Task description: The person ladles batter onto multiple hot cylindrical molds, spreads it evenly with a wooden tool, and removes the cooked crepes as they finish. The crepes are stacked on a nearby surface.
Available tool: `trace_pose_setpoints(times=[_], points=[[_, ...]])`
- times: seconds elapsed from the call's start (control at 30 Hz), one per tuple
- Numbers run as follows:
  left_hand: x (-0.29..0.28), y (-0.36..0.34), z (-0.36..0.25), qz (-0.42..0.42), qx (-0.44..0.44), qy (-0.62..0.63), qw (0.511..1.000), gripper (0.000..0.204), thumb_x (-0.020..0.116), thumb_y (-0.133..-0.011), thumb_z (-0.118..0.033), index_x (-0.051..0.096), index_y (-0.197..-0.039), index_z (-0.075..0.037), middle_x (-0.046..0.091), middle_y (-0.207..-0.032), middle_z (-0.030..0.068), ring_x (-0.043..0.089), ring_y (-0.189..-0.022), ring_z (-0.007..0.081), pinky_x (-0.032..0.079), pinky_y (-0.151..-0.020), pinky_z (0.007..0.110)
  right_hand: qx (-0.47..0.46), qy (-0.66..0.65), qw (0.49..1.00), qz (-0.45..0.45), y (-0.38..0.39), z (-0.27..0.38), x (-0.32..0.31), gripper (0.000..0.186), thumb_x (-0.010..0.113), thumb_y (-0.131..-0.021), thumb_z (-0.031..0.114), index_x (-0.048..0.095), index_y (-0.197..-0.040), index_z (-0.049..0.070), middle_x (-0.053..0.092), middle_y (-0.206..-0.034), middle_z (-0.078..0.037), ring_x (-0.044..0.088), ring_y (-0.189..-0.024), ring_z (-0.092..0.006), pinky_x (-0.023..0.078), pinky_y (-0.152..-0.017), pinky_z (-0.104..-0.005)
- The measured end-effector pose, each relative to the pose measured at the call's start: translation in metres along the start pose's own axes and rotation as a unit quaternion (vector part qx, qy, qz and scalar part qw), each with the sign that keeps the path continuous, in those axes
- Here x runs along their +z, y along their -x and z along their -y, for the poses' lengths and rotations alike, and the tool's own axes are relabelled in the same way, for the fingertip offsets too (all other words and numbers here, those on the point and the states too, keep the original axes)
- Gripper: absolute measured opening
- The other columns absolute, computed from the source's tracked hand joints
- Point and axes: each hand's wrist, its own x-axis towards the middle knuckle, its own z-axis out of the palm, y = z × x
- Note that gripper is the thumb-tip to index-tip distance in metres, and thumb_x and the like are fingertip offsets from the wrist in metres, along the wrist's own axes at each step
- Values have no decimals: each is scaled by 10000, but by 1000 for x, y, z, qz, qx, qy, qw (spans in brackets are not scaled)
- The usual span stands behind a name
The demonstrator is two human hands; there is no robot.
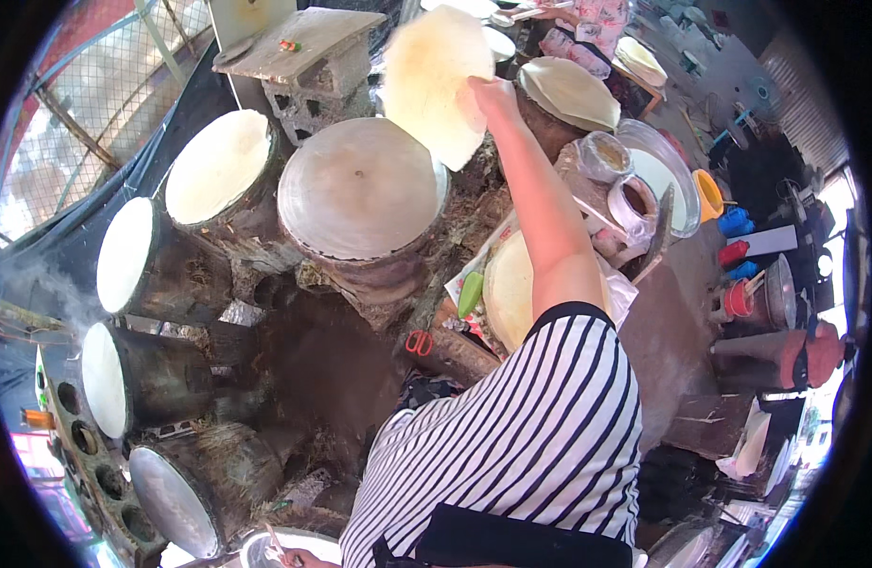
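Observation:
My right hand [493, 99] pinches the edge of a large, thin, pale round flatbread [434, 80], browned lightly in patches. It hangs tilted at the far side, just past a bare round griddle [360, 189] on a drum stove. At the lower edge, my left hand [306, 559] is partly cut off, with its fingers closed round a thin, pale stick-like handle [274, 538]. Beneath that hand is a pale round basin or pan [256, 549], mostly out of view. Under my right arm lies another round flatbread [508, 289], partly hidden by the sleeve.
Several drum stoves curve round the left, some griddles covered with white sheets [218, 166]; steam rises there. A concrete block [327, 80] supports a slab. Near my right arm are a green elongated object [470, 294], red-handled scissors [419, 343], tubs [634, 201] and stacked flatbreads [570, 92].

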Motion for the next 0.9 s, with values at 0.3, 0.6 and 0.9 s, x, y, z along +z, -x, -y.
trace_pose_setpoints(times=[0.3,0.6,0.9], points=[[-58,19,20,65,-2,-35,997,241,447,-924,-111,509,-1116,20,437,-781,22,427,-677,84,427,-668,191,44,-181,972,-142,115,-190,-201,339,548,-863,155,501,-1172,22,576,-1058,-111,591,-911,-268,532,-690,-428],[-71,36,20,116,-2,-56,992,259,431,-933,-123,498,-1139,18,437,-804,27,435,-701,90,431,-686,198,473,-417,743,-222,427,-363,-298,364,590,-856,187,477,-1190,96,531,-1149,-76,582,-907,-267,492,-578,-330],[-105,27,19,63,3,-34,997,277,415,-942,-135,488,-1162,17,438,-826,33,443,-725,96,436,-704,204,572,-181,799,49,433,-283,-317,548,416,-864,610,525,-786,78,470,-535,-27,384,-377,-142,360,-352,-282]])
